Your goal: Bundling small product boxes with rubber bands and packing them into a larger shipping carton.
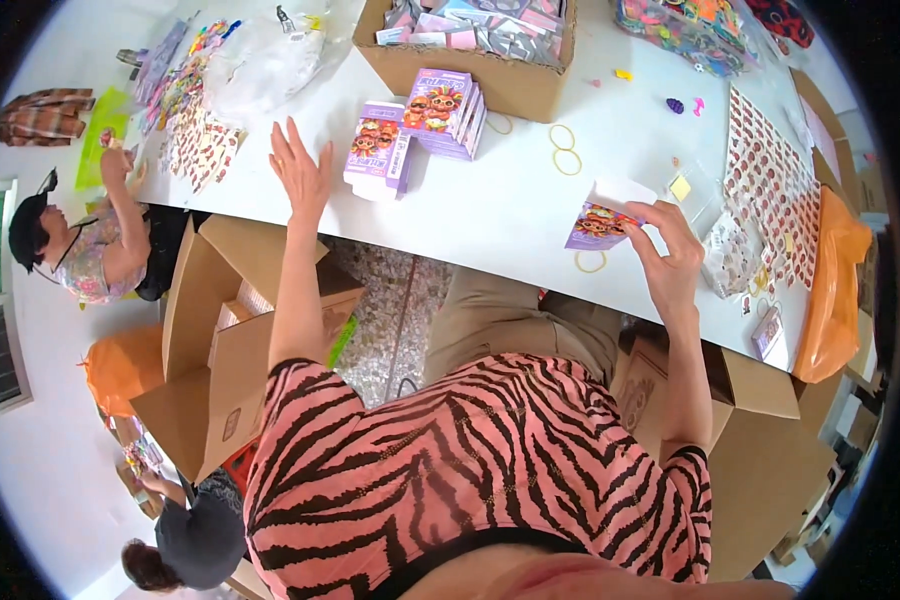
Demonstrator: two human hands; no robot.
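My right hand (667, 250) pinches a small purple printed carton (598, 230) between thumb and fingers, near the table's front edge. Its white top flap stands up, unfolded. To the left, my left hand (302, 172) is open over the white table, fingers spread, with nothing in it. Nearest to that hand lies another purple carton (376, 145) with a white flap at its lower end. Against it, farther right, several matching cartons form a stack (440, 108). Yellow rubber bands (567, 162) lie between the stack and my right hand.
Behind the stack stands a brown cardboard box (515, 92) filled with small packets. Sticker sheets (770, 180) and an orange bag (832, 290) lie at the right. A clear bin (660, 35) holds colourful pieces. Open cardboard boxes flank my legs. Two people (95, 250) work at left.
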